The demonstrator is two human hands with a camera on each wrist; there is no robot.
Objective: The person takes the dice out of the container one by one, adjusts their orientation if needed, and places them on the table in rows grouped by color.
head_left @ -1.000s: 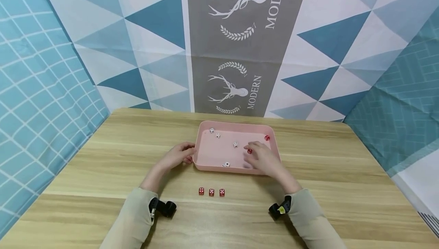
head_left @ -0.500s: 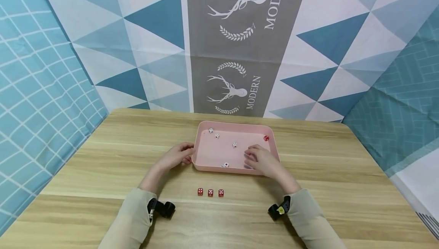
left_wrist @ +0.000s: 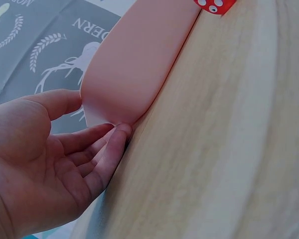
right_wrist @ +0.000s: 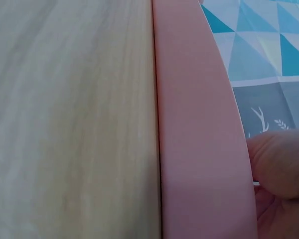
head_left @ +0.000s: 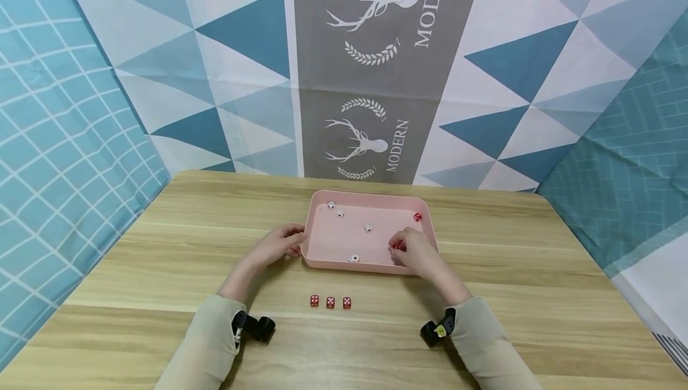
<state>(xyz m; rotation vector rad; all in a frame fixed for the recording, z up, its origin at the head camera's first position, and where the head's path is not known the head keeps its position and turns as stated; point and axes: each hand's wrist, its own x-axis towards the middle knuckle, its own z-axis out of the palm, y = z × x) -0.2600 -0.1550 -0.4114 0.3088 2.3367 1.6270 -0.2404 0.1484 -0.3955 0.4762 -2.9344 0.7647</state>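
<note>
A pink tray (head_left: pixel 344 267) lies on the wooden table. At its left end my left hand (head_left: pixel 278 244) grips the wall; in the left wrist view the thumb is at the rim and the other fingers are low at the corner. My right hand (head_left: pixel 419 252) reaches inside the right part of the tray, its thumb and fingertips pinching a red die (head_left: pixel 394 248) that is mostly covered. Another red die (head_left: pixel 417 217) is in the far right corner. The right wrist view shows only part of that hand, behind the tray wall.
Several white dice lie in the tray, among them a white die (head_left: pixel 368 228) mid-tray and a white die (head_left: pixel 355 258) by the near wall. In front of the tray, a left die (head_left: pixel 314 301), middle die (head_left: pixel 330 303) and right die (head_left: pixel 346 303), all red, form a row.
The right hand's fingers have closed in on the red die, which now shows at the fingertips, slightly nearer the front wall. The left hand stays at the tray.
</note>
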